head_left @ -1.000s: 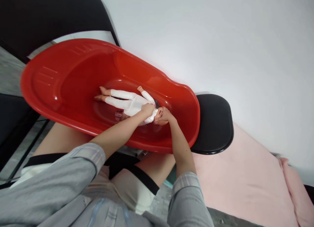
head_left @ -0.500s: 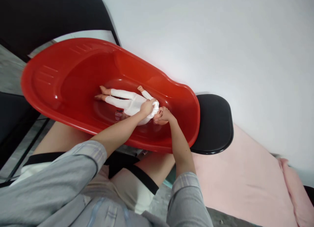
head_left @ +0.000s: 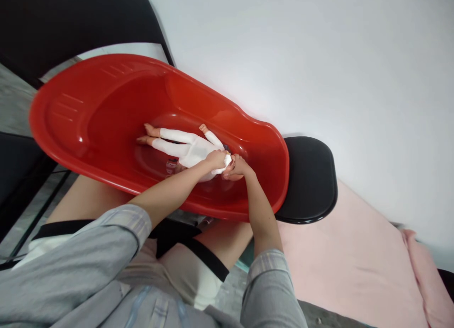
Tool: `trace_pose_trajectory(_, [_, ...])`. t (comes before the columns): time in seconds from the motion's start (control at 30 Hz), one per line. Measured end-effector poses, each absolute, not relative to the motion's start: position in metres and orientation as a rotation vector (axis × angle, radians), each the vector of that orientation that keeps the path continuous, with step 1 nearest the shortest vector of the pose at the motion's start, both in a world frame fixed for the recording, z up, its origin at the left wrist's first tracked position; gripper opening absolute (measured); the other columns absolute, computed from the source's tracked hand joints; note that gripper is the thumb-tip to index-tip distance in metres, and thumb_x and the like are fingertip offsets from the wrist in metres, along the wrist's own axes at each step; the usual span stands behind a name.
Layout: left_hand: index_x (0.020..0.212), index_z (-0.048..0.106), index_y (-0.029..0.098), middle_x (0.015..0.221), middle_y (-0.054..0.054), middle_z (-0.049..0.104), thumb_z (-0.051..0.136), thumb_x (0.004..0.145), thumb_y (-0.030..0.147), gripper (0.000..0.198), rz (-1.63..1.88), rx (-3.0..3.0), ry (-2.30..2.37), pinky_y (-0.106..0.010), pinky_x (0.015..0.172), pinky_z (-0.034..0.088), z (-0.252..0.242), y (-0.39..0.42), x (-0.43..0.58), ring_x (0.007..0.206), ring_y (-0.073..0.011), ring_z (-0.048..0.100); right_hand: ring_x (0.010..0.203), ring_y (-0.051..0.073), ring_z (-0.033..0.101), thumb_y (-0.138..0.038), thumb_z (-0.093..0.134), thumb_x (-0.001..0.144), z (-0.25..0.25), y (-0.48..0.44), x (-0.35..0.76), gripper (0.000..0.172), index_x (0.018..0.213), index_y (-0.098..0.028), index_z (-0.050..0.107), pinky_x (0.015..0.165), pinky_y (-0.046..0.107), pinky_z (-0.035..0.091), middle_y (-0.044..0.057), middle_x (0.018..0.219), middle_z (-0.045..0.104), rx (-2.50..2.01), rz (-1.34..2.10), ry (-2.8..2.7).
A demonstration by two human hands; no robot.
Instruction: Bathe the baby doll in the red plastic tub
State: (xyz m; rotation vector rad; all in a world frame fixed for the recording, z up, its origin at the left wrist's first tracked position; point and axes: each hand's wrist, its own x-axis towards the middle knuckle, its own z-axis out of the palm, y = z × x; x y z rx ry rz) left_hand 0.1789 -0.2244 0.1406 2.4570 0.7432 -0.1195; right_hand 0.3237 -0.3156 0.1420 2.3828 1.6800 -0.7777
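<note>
You lean over a red tub (head_left: pixel 106 105) resting across your lap and a black stool (head_left: pixel 312 176), both hands working at the head end of a doll (head_left: pixel 187 150) that lies flat on the tub's floor. Your left hand (head_left: pixel 215 159) curls its grip over the doll's shoulder, fingers clenched around a bunch of the white cloth there. Your right hand (head_left: pixel 237 167) meets it from the other side, its grip closed against the doll's head, which the fingers mostly hide; how much of the head it encloses cannot be told. The two hands touch at the knuckles. The doll's legs stretch toward the wide end of the tub, bare feet together, one arm raised toward the far wall. A pink bed (head_left: pixel 354 271) lies beside you on the right.
</note>
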Motion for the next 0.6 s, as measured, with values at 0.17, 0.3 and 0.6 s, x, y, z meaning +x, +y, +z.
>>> trace_pose_trajectory(0.17, [0.138,0.063,0.011,0.125,-0.018,0.073,0.069,0.089,0.025,0.052,-0.278,2.461,0.785,-0.03,0.094,0.053,0.153,-0.231,0.176,0.118,-0.0309,0.07,0.142,0.035,0.05,-0.043,0.099,0.06,0.142,-0.317,0.326,0.105,0.146,-0.017,0.044,0.115,0.043,0.045,0.017,0.145,0.052,2.464,-0.832,1.568])
trace_pose_trajectory(0.3, [0.129,0.071,0.013,0.123,-0.018,0.075,0.079,0.082,0.021,0.048,-0.345,2.48,0.758,-0.03,0.095,0.055,0.159,-0.236,0.175,0.116,-0.0323,0.071,0.144,0.038,0.048,-0.042,0.099,0.058,0.141,-0.317,0.326,0.113,0.15,-0.016,0.038,0.116,0.043,0.043,0.019,0.151,0.048,2.468,-0.834,1.547])
trace_pose_trajectory(0.6, [0.122,0.075,0.012,0.119,-0.019,0.076,0.082,0.081,0.031,0.046,-0.366,2.354,0.907,-0.032,0.092,0.057,0.181,-0.226,0.17,0.112,-0.0329,0.073,0.142,0.037,0.05,-0.043,0.1,0.056,0.133,-0.317,0.33,0.107,0.144,-0.018,0.044,0.116,0.044,0.044,0.018,0.148,0.052,2.482,-0.797,1.598])
